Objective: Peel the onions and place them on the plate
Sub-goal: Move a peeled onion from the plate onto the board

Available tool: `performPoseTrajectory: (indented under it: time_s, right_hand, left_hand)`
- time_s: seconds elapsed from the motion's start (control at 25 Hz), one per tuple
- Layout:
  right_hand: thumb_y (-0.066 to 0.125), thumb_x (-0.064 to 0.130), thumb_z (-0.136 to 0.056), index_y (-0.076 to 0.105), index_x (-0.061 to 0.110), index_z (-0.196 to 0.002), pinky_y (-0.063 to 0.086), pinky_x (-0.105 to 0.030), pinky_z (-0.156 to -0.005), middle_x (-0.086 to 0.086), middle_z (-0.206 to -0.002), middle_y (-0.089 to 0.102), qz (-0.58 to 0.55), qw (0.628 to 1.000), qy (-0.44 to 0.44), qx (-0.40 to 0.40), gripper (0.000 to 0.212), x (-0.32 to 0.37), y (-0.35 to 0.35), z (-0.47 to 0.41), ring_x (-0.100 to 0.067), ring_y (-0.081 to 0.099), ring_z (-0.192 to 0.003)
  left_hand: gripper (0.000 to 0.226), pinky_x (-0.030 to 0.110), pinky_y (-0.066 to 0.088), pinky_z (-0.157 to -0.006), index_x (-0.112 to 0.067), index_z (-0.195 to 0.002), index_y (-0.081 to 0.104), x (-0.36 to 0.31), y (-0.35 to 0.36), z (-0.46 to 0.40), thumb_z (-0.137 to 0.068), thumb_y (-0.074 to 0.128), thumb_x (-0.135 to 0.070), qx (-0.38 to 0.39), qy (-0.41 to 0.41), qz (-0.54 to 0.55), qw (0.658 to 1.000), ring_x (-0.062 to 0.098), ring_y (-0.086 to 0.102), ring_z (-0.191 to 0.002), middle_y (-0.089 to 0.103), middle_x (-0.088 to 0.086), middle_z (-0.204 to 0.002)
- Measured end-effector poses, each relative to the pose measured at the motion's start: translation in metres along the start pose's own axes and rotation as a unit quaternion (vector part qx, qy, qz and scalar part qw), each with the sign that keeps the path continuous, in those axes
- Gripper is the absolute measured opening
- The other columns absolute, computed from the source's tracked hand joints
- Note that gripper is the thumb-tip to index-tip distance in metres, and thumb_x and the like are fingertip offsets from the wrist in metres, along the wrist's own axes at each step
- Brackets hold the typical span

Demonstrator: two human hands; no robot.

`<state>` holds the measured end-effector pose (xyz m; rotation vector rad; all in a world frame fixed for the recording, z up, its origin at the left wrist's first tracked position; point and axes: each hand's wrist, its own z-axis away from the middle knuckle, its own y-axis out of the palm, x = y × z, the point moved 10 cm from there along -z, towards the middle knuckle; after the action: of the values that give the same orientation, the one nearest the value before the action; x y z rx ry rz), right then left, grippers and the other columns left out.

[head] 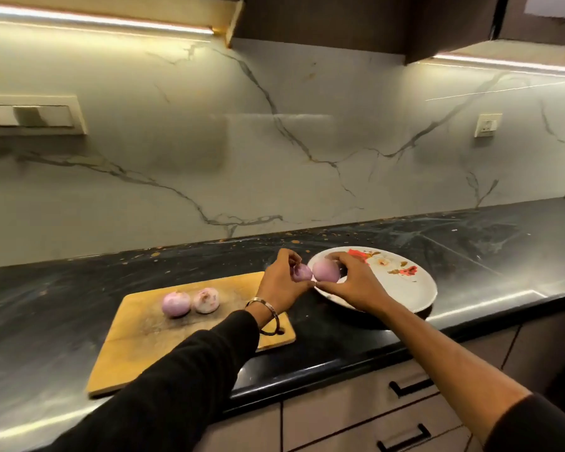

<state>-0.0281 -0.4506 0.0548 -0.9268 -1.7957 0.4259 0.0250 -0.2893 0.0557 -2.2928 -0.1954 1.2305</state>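
While two round smooth onions (190, 302) lie on the wooden board (137, 340), left hand (282, 282) fingers curled round a seemingly peeled onion (302, 273), right hand (356, 282) gripping another (326, 270) at the glossy floral plate (405, 282), dark stone tabletop (470, 243).

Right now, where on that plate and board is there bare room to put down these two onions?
The plate is bare on its right half, past the red flower print; its left rim is crowded by the right hand and left hand. The cutting board is free on its near end, below two onions.
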Motion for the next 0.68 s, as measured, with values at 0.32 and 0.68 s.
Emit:
performPoseTrajectory:
  time_s: [0.32, 0.68]
  right_hand:
    - [0.084, 0.034, -0.078, 0.058, 0.019, -0.128, 0.055, -0.024, -0.088, 0.0, -0.118, 0.061, -0.061, 0.992, -0.079, 0.074, 0.058, 0.13, 0.117, 0.024, -0.01, 0.061, -0.103]
    - [0.084, 0.02, -0.071, 0.059, 0.014, -0.112, 0.051, -0.032, -0.09, -0.003, -0.113, 0.057, -0.018, 0.991, -0.092, 0.095, 0.048, 0.158, 0.182, 0.039, -0.018, 0.055, -0.104]
  left_hand:
    - [0.04, 0.018, 0.052, -0.082, -0.023, -0.113, 0.067, 0.052, -0.148, 0.101, -0.076, 0.083, -0.019, -0.097, -0.026, -0.073, 0.992, 0.01, 0.06, -0.095, 0.058, -0.001, -0.11]
    - [0.04, 0.027, 0.055, -0.086, -0.018, -0.106, 0.07, 0.091, -0.197, 0.14, -0.07, 0.084, -0.009, -0.122, -0.075, -0.114, 0.983, 0.016, 0.063, -0.095, 0.065, 0.003, -0.106]
